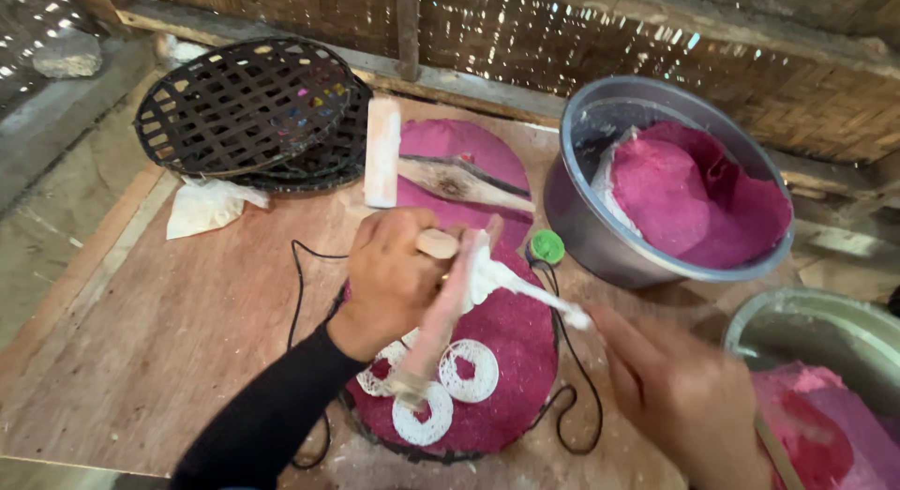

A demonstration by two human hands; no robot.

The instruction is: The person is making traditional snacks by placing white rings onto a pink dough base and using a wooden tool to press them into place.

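Observation:
My left hand (389, 279) grips a pale wooden press tool (433, 331) whose lower end points down at a round pink mat (511, 359). Three white lacy rings of dough (448, 387) lie on that mat. My right hand (670, 387) is blurred and pinches the end of a white cloth strip (525, 288) that runs from the tool. A small green cap (547, 247) sits just behind the mat.
A metal bowl (586, 218) with pink dough stands at the back right. A second pot (806, 331) with pink material is at the right edge. Black woven trays (248, 110), a white roller (382, 152), a wooden paddle (459, 182) and a white bag (208, 207) lie on the board.

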